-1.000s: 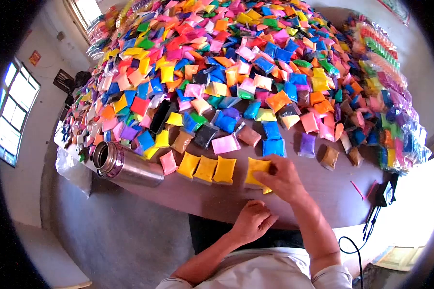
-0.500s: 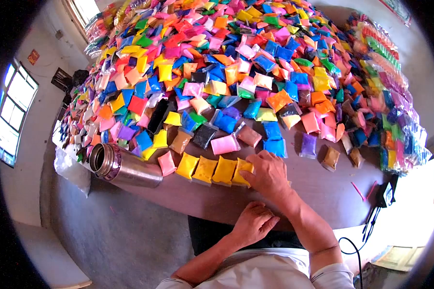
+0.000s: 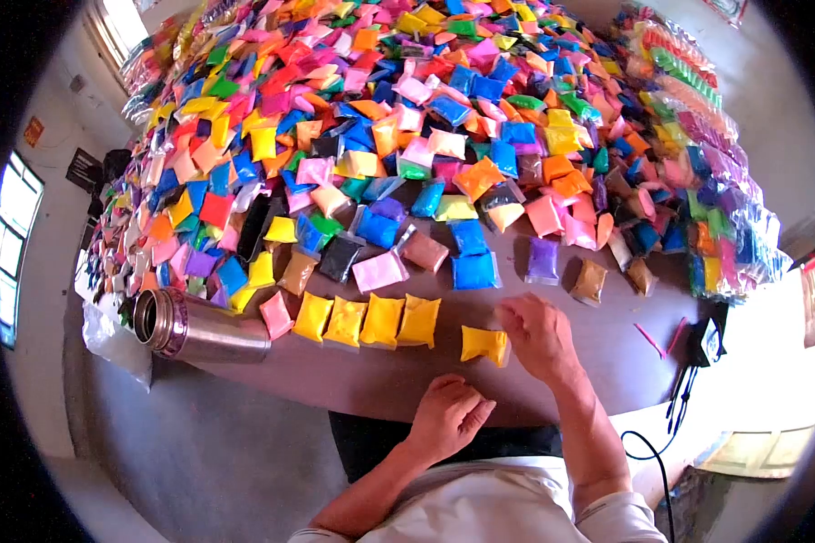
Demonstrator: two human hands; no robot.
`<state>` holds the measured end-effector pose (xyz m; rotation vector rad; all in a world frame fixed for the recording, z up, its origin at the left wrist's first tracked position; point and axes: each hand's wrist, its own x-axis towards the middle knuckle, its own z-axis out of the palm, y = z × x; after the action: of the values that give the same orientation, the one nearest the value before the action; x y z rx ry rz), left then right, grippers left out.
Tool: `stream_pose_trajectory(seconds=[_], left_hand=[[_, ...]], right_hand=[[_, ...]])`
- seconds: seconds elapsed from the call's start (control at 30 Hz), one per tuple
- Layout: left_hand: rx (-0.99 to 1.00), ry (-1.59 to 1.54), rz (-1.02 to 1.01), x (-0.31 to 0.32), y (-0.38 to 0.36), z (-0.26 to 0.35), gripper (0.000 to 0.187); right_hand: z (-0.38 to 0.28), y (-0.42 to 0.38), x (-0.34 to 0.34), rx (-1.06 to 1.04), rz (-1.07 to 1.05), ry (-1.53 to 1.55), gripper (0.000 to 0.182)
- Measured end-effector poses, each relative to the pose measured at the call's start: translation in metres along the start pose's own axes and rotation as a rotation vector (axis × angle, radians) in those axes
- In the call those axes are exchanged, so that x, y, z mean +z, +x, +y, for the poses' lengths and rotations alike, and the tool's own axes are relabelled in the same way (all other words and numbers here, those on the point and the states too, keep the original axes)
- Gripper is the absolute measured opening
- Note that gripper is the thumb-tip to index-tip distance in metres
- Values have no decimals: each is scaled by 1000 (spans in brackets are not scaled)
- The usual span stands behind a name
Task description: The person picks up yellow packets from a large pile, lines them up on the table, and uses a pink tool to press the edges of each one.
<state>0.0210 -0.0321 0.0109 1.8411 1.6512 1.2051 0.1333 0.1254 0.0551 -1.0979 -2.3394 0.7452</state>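
My right hand (image 3: 541,339) is at the right end of a single yellow packet (image 3: 483,345) lying on the table. Its fingers are bent and closed at the packet's edge; the exact contact of the fingertips is partly hidden. To the left stands a row of several similar yellow packets (image 3: 382,321), side by side, with a gap between the row and the single one. My left hand (image 3: 446,416) rests at the table's front edge, fingers curled in and thumb along them, with nothing visible in it. A salmon-pink packet (image 3: 276,314) lies at the row's left end.
A large heap of coloured packets (image 3: 335,136) covers the back of the table (image 3: 380,380). An open steel flask (image 3: 217,328) lies on its side at the left. Bundled clear bags (image 3: 729,208) stand at the right, near a black device with cables (image 3: 704,344) and pink strips (image 3: 650,341).
My right hand has moved right, away from the row's end, and the single yellow packet beside it now shows. My left hand stays near the edge. The whole view has shifted somewhat.
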Motion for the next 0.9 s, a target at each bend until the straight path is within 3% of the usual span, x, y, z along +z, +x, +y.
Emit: stream_pose_trajectory(seconds=[0.07, 0.13, 0.2, 0.27, 0.3, 0.37, 0.4, 0.47, 0.5, 0.57, 0.73, 0.8, 0.9], left_hand=[[-5, -13, 9, 1, 0, 0, 17], [-14, -26, 14, 2, -1, 0, 16], [-8, -50, 62, 3, 0, 0, 17], [1, -46, 92, 5, -1, 0, 17], [5, -40, 128, 6, -1, 0, 17], [-45, -61, 99, 2, -1, 4, 17], [-97, -79, 71, 0, -1, 6, 17], [-95, -97, 78, -1, 0, 8, 17], [-91, -113, 87, -2, 0, 9, 18], [-83, -135, 103, -2, 2, 10, 19], [-3, -81, 166, 6, -2, 3, 21], [-76, -22, 30, 6, -7, -3, 24], [-78, -17, 45, 5, -8, -2, 23]], right_hand=[[2, -12, 0, -26, -50, -36, 20], [1, -22, 4, -246, 46, -127, 26], [0, -28, 2, -257, -57, -82, 31], [-7, -32, 1, 192, -308, 107, 34], [-4, -34, 0, 194, -303, 105, 34], [2, -40, -2, 320, -285, 488, 30], [1, -44, -2, 323, -285, 488, 30], [-5, -52, -2, 305, -207, 1047, 27], [-3, -55, -4, 308, -202, 1047, 27], [4, -61, -8, 299, -418, 963, 28], [14, -79, 10, 287, -381, 1000, 27], [14, -81, 14, 308, -369, 994, 27], [4, -81, 10, 358, -358, 1035, 26]])
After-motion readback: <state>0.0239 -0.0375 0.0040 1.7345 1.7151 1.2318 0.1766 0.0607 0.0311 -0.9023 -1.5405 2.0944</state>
